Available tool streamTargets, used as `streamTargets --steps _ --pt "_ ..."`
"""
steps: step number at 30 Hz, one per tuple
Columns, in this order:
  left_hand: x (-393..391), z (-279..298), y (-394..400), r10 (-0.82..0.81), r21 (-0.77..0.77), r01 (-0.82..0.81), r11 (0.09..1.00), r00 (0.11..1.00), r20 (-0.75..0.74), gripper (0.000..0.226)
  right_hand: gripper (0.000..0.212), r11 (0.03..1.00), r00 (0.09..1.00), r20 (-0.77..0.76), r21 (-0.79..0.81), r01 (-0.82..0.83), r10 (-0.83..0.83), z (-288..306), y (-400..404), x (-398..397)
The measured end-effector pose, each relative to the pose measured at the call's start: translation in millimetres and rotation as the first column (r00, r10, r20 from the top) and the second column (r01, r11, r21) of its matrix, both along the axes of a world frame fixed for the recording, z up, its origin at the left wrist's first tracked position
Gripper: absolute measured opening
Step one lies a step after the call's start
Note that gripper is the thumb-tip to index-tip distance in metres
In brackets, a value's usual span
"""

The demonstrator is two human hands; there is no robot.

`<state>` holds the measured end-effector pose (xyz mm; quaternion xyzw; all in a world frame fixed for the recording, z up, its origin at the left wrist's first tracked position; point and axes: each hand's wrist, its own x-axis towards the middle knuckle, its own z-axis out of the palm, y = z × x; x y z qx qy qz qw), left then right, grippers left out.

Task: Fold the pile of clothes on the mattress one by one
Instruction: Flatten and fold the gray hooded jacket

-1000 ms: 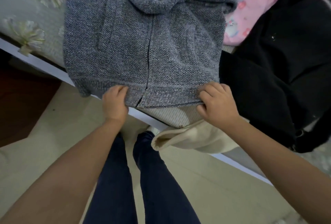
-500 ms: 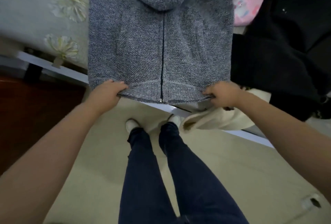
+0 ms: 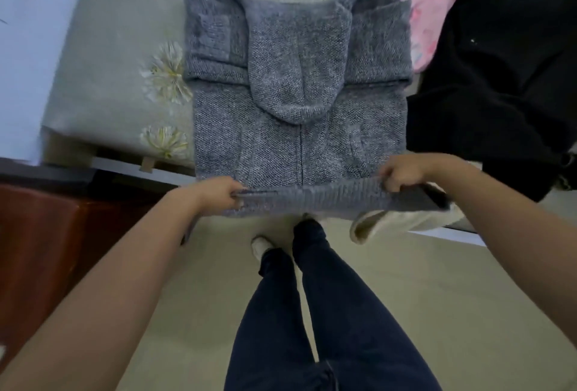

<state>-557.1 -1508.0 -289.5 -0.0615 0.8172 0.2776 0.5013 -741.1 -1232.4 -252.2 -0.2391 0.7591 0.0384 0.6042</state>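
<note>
Grey knit hoodie [image 3: 296, 140] flat on mattress [image 3: 118, 78], hood folded down over front, left hand [image 3: 218, 195] and right hand [image 3: 402, 172] each pinching a hem corner, hem lifted, black garment [image 3: 499, 78] and pink garment [image 3: 427, 9] heaped alongside.

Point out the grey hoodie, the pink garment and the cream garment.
Hoodie [image 3: 296, 147], head view, front panel by the zip.
Pink garment [image 3: 427, 6], head view, its middle.
Cream garment [image 3: 402, 223], head view, part hanging off the mattress edge.
</note>
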Motion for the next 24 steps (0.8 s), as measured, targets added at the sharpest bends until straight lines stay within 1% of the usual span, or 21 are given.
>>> streamTargets --steps 1,2,4,5,6,7,9,12,13,14,16,17,18,20,21,23,24 --pt "-6.8 2.0 -6.2 0.003 -0.07 -0.008 0.998 0.998 -0.068 0.017 0.022 0.997 0.995 -0.092 -0.07 0.039 -0.046 3.3 -2.5 -11.9" --pt "-14.5 3.0 -11.0 0.011 -0.137 -0.031 0.99 0.99 -0.141 0.016 0.022 0.986 0.977 -0.189 -0.15 0.071 -0.099 5.5 -4.3 -24.3" --pt "-32.5 3.9 -17.8 0.049 -0.24 -0.12 0.963 0.958 -0.283 0.016 0.008 0.968 0.924 -0.362 -0.247 0.034 -0.125 7.6 -9.7 -48.9" --pt "-42.2 4.4 -20.5 0.067 -0.281 -0.174 0.944 0.933 -0.353 0.016 0.019 0.97 0.894 -0.437 -0.241 -0.009 -0.1 7.3 -13.9 -59.9" --pt "-52.1 4.6 -23.6 0.08 -0.316 -0.23 0.92 0.903 -0.423 0.017 0.024 0.975 0.861 -0.504 -0.216 -0.058 -0.061 6.5 -18.3 -70.0" --pt "-63.2 5.7 -27.4 0.074 -0.351 -0.274 0.895 0.869 -0.489 0.019 0.025 0.975 0.818 -0.574 -0.204 -0.086 -0.047 5.7 -22.9 -79.6" --pt "-88.5 9.4 -38.1 0.002 -0.415 -0.324 0.85 0.79 -0.613 0.021 0.024 0.977 0.707 -0.705 -0.183 -0.112 -0.05 6.8 -33.2 -101.7" --pt "-139.2 19.2 -57.5 -0.099 -0.417 -0.366 0.832 0.642 -0.761 0.01 0.024 0.965 0.55 -0.831 -0.206 -0.162 -0.085 7.0 -45.7 -143.1" --pt "-157.7 22.9 -64.5 -0.12 -0.419 -0.371 0.828 0.613 -0.781 0.006 0.023 0.958 0.507 -0.855 -0.227 -0.177 -0.109 7.5 -51.0 -156.8" --pt "-176.0 27.3 -71.7 -0.141 -0.434 -0.368 0.822 0.607 -0.782 0.003 0.019 0.943 0.458 -0.878 -0.259 -0.208 -0.14 7.6 -56.7 -169.7" --pt "-210.9 31.0 -88.0 -0.192 -0.477 -0.353 0.805 0.607 -0.771 0.007 0.004 0.911 0.366 -0.91 -0.307 -0.274 -0.196 6.4 -69.1 -194.7" --pt "-229.0 29.8 -97.4 -0.229 -0.501 -0.349 0.792 0.59 -0.774 0.01 0.009 0.907 0.329 -0.918 -0.317 -0.276 -0.221 5.7 -76.6 -206.7" --pt "-247.0 27.9 -106.2 -0.25 -0.518 -0.344 0.783 0.589 -0.769 0.012 0.011 0.909 0.315 -0.922 -0.316 -0.27 -0.227 1.5 -82.9 -219.6" --pt "-282.5 16.3 -123.7 -0.252 -0.558 -0.334 0.759 0.64 -0.726 0.015 0.011 0.935 0.306 -0.93 -0.277 -0.22 -0.204 -12.5 -96.1 -249.7" --pt "-298.5 6.0 -132.1 -0.258 -0.589 -0.313 0.745 0.679 -0.687 0.019 0.013 0.959 0.312 -0.937 -0.219 -0.177 -0.157 -20.3 -103.3 -263.3" --pt "-324.6 -14.6 -145.5 -0.282 -0.626 -0.271 0.731 0.716 -0.638 0.024 0.019 0.979 0.324 -0.943 -0.13 -0.157 -0.073 -40.5 -116.5 -284.3" --pt "-334.7 -23.5 -148.8 -0.269 -0.627 -0.265 0.732 0.734 -0.624 0.026 0.021 0.983 0.329 -0.943 -0.11 -0.147 -0.056 -51.4 -122.8 -290.9"
